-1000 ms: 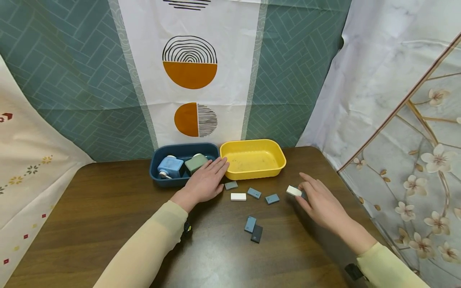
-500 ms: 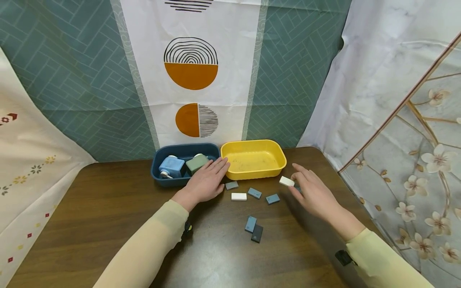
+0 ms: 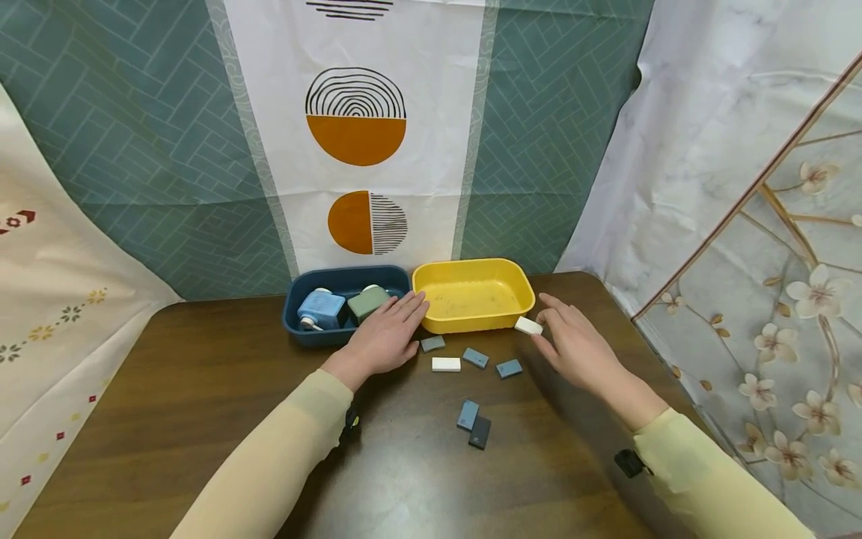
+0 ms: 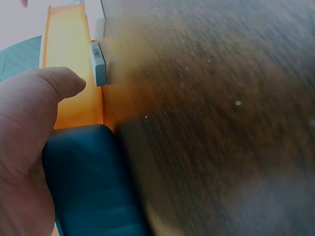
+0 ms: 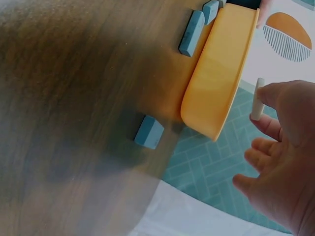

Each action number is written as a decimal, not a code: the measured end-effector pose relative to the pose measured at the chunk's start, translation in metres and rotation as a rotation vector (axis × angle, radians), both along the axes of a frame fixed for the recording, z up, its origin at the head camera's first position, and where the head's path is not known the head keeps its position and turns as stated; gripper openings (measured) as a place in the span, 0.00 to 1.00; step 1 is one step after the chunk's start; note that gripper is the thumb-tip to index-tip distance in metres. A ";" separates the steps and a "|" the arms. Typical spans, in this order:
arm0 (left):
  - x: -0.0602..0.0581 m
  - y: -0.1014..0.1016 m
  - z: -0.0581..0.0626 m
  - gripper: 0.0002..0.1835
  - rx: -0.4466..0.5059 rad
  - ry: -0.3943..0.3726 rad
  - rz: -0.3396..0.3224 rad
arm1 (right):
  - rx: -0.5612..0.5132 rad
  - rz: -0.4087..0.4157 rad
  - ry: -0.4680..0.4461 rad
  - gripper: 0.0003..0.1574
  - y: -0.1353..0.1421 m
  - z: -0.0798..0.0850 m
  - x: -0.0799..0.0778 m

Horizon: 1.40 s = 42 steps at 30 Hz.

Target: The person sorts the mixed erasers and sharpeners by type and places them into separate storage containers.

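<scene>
My right hand (image 3: 575,346) pinches a small white rectangular block (image 5: 257,99) between thumb and finger. In the head view the block overlaps the front right corner of the yellow basket (image 3: 471,325). The left hand (image 3: 380,329) lies with straight fingers over the front rims of the dark blue basket (image 3: 316,340) and the yellow one, where they meet. On the table in front stand another white block (image 3: 446,364), several grey-blue blocks (image 3: 475,358) and a black block (image 3: 480,433). One more blue block (image 5: 149,132), seen in the right wrist view, is hidden by my right hand in the head view.
Inside the blue basket are a blue bottle (image 3: 323,308) and a green bottle (image 3: 367,301). The brown wooden table (image 3: 202,389) ends at hanging cloths behind, with patterned cloth (image 3: 795,337) along the right side.
My right hand has moved left and away from me with the white block, from the right part of the table to the yellow basket's corner. The left hand has stayed in place.
</scene>
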State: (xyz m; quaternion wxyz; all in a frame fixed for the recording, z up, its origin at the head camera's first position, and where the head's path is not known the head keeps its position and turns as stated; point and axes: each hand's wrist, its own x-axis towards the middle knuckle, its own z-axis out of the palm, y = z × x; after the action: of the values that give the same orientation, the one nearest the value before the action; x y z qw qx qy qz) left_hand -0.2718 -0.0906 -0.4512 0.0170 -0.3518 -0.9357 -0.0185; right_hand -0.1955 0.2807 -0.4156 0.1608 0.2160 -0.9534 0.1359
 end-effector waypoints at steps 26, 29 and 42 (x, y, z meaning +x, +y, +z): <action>0.003 0.004 0.003 0.44 -0.033 -0.001 0.011 | 0.007 -0.011 -0.003 0.14 -0.015 0.014 -0.032; 0.003 0.004 0.003 0.44 -0.037 0.006 0.013 | 0.005 -0.015 -0.006 0.14 -0.017 0.013 -0.036; 0.004 0.002 0.000 0.44 -0.042 0.027 0.022 | 0.029 -0.040 -0.053 0.15 -0.029 0.005 -0.062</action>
State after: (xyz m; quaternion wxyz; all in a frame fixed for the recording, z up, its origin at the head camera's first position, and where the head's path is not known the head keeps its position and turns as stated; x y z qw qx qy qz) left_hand -0.2675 -0.0889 -0.4512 0.0223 -0.3419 -0.9394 0.0061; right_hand -0.2575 0.2513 -0.4105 0.1351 0.1958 -0.9633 0.1243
